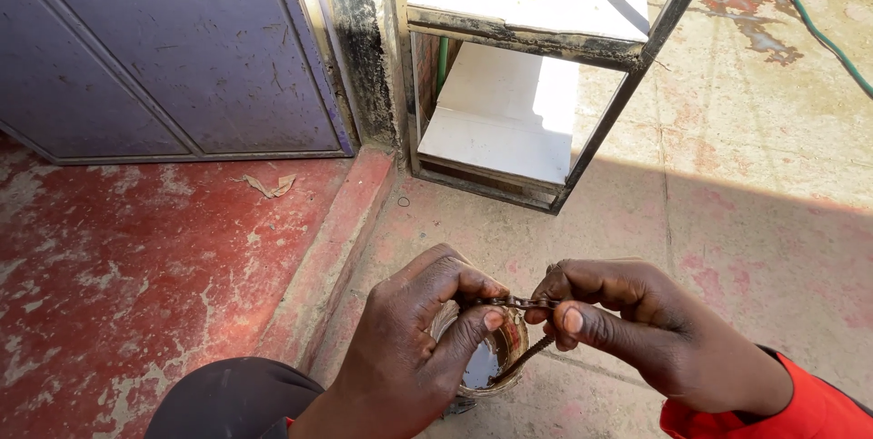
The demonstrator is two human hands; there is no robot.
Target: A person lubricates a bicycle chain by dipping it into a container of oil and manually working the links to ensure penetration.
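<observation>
Above oily tin (509, 353) | left hand (414, 348), right hand (627, 321) pinching chain (520, 303) (taut)

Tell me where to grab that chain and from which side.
Grip the short taut stretch of the chain between the left hand and right hand, coming from above. It lies level and exposed there; the rest hangs down into the dark liquid in the small round container, likely slippery.
</observation>
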